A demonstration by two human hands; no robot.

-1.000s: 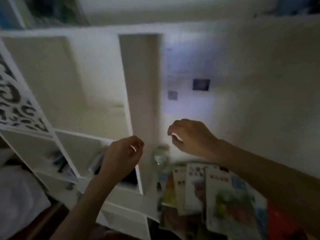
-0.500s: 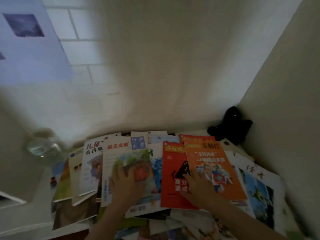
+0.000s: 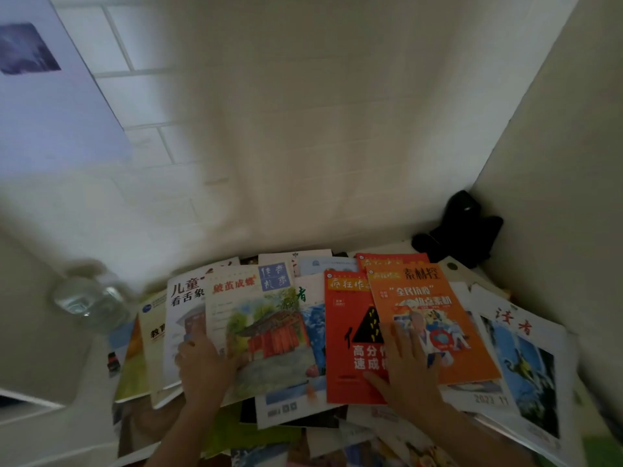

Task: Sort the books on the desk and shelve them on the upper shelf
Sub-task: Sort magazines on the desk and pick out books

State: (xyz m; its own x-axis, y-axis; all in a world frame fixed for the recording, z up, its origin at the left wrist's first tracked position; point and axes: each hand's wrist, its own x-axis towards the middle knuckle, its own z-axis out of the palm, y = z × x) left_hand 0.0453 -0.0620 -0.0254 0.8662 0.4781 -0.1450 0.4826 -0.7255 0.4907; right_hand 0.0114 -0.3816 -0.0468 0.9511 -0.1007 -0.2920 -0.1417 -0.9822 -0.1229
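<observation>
While books (image 3: 269, 332) lie under them, left hand (image 3: 202, 362) and right hand (image 3: 404, 369) press flat, fingers spread.

books (image 3: 337, 332) fanned flat, overlapping, covers up, on desk (image 3: 397, 249)

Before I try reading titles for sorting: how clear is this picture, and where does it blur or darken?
Head view: dim, even room light; the orange magazine and watercolour-cover book are sharp enough to read; the glass jar at left is smeared; the black object in the corner shows no detail; wide-angle bending at the edges.
</observation>
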